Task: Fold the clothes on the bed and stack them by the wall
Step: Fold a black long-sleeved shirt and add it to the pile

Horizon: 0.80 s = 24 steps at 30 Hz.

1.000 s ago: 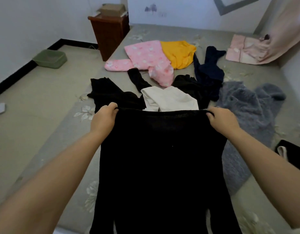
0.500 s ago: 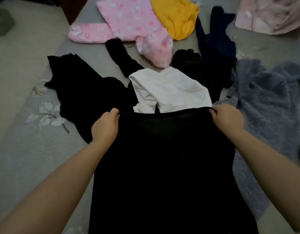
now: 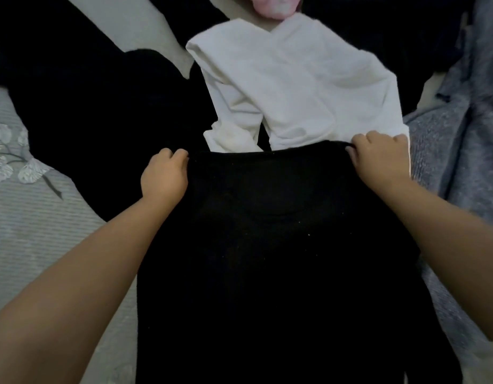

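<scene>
**A:** Your left hand (image 3: 164,173) and right hand (image 3: 378,159) sit well apart, each with fingers curled over one corner of the far edge of the black garment (image 3: 267,245). That edge runs nearly taut between them, which is what you want.

**B:** And the garment itself, where does it lie?

**A:** Straight out in front of you on the bed (image 3: 31,231), running from your hands back toward your body. Its far edge rests over the lower part of the white garment (image 3: 295,84). I'd judge you are at the spreading stage, before the first fold.

**B:** So what makes this step go well?

**A:** Keep the pull even on both corners so the edge stays straight. Lay it flat before you let go, and smooth out any ridges. The cloth is dark and the light is poor, so wrinkles are hard to read; run a palm over it to check.

**B:** Anything to watch?

**A:** The white garment underneath. If you fold now you may catch it in the crease, so draw the black one toward you or onto bare bed. The grey fuzzy garment (image 3: 461,162) lies just beside your right wrist, and another black garment (image 3: 87,106) lies just beyond your left hand; keep the edges from mixing.
</scene>
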{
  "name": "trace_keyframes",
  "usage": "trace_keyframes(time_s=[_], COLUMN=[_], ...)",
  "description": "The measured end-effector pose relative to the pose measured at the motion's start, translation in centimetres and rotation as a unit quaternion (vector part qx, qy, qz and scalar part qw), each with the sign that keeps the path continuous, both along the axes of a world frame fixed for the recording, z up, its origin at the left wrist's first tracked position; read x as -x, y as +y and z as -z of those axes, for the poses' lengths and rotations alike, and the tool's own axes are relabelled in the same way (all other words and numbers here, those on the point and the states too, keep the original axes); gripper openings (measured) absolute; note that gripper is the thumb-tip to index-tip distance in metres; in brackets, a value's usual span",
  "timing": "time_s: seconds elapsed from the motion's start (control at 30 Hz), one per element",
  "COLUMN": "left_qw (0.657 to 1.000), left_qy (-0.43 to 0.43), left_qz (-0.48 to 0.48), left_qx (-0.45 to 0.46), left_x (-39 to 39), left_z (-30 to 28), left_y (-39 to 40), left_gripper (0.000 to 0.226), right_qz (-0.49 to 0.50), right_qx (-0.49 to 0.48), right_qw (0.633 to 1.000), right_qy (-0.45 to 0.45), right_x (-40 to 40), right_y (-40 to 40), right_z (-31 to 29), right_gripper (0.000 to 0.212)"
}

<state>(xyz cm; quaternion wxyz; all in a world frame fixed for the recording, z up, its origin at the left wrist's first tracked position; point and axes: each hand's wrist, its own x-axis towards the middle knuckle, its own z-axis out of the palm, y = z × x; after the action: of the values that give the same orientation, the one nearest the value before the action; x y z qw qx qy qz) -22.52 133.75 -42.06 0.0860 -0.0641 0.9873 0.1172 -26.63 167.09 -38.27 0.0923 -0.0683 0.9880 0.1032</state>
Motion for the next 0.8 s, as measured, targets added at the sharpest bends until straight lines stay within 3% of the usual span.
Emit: trace_keyframes(time_s=[0.07,0.2,0.4,0.57,0.7,0.8], left_qw=[0.998,0.977,0.956,0.920,0.881,0.861], left_qy=[0.020,0.068,-0.050,-0.158,-0.241,-0.273], left_qz=[-0.032,-0.139,-0.216,-0.244,-0.277,-0.274], left_qx=[-0.056,-0.148,-0.190,-0.264,-0.298,-0.331], left_x=[-0.5,-5.3,-18.5,-29.3,-37.5,-42.3], left_z=[-0.5,-2.6,-2.6,-3.1,-3.8,-4.2], left_y=[0.0,-1.0,-2.6,-3.2,-3.3,-2.9], left_gripper=[0.033,0.041,0.035,0.030,0.031,0.024], right_qz=[-0.008,-0.031,-0.140,-0.186,-0.160,-0.158], right_qx=[0.009,0.072,0.189,0.209,0.138,0.112], right_qw=[1.000,0.996,0.972,0.953,0.941,0.941], right_qy=[-0.002,0.043,0.022,-0.117,-0.264,-0.278], right_x=[-0.3,-3.3,-15.6,-26.2,-31.2,-32.8], right_y=[-0.6,-2.8,-10.0,-15.1,-15.7,-15.5], right_z=[-0.4,-2.4,-2.6,-0.5,1.4,1.9], right_gripper=[0.025,0.049,0.042,0.047,0.053,0.055])
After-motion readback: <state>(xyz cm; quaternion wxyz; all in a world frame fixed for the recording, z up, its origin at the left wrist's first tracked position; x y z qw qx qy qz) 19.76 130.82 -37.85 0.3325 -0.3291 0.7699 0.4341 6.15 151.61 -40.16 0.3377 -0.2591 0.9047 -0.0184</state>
